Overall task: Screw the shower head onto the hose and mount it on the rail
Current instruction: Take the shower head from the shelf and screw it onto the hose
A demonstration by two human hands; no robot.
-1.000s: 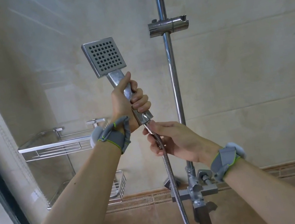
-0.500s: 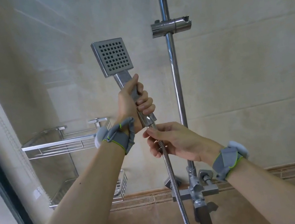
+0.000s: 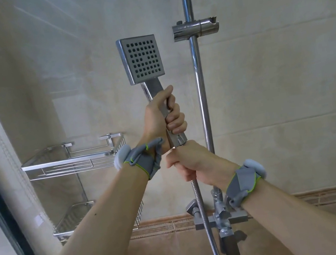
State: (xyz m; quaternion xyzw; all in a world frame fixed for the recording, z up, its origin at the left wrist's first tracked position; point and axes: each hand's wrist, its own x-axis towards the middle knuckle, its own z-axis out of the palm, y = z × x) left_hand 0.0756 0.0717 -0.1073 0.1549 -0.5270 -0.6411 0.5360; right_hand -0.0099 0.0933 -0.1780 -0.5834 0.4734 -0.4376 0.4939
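Observation:
A square chrome shower head (image 3: 141, 58) stands upright in front of the tiled wall, its perforated face towards me. My left hand (image 3: 164, 116) is closed around its handle. Directly below, my right hand (image 3: 193, 162) grips the top end of the ribbed metal hose (image 3: 208, 227), right under the handle's base; the joint itself is hidden by my fingers. The hose hangs down to the bottom of the view. To the right runs the vertical chrome rail (image 3: 202, 99), with an empty holder bracket (image 3: 195, 28) clamped on it, a little above and right of the head.
A chrome mixer tap (image 3: 221, 219) sits at the rail's foot. Two wire corner shelves (image 3: 72, 159) are fixed to the wall on the left, one above the other. A dark-framed glass pane (image 3: 2, 244) stands at the far left.
The shower head and both hands have shifted right and slightly up, nearer the rail. My right hand has closed more tightly on the hose end, right up under the handle.

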